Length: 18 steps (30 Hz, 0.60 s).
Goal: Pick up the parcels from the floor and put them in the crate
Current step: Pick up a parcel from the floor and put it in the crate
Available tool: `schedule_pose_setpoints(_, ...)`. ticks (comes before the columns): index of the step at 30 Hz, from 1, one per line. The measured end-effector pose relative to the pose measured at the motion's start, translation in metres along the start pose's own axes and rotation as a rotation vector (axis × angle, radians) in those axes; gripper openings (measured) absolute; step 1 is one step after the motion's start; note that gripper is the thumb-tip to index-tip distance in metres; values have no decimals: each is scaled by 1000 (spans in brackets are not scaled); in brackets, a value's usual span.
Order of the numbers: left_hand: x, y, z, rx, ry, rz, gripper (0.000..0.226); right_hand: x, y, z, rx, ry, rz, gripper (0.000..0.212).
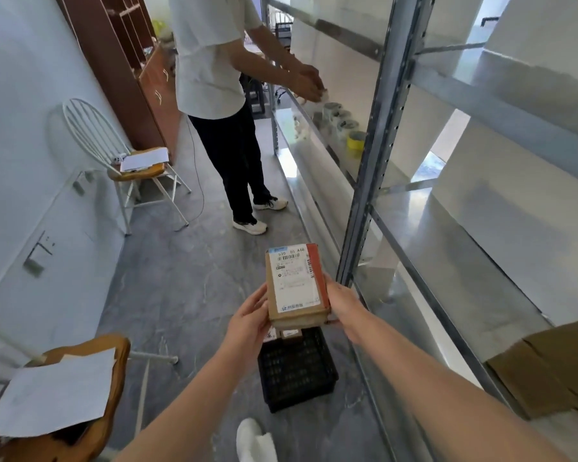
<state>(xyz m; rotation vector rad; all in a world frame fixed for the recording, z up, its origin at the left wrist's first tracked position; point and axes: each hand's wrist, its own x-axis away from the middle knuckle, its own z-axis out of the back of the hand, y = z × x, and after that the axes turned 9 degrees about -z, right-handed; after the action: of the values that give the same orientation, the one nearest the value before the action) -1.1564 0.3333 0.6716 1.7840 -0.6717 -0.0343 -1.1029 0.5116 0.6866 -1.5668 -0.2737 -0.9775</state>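
A brown cardboard parcel with a white shipping label and a red stripe is held in the air between both hands, above the floor. My left hand grips its left side and my right hand grips its right side. Directly below it a black plastic crate stands on the grey floor, and another parcel shows inside at its far end, mostly hidden by the held one.
A metal shelving rack runs along the right, with a cardboard box on it. Another person stands ahead at the rack. A white chair and a nearer chair with papers stand on the left.
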Motion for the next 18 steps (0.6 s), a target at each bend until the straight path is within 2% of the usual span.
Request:
schedule_pose_setpoints(4,-52,-3,22,1,6,22,36,-40,-20,-17,42,2,-21,44)
schedule_pose_setpoints(8,-97,2,47,27,-25,58,38,-83,-42,-41,64,41,-46,40)
schedule_pose_setpoints(13,-153,16,88,50,-33,110,42,-139,-71,-82,80,145,-106,45)
schedule_pose_setpoints(18,-202,3,126,57,1,176,35,-192,-63,-119,61,283,-100,34)
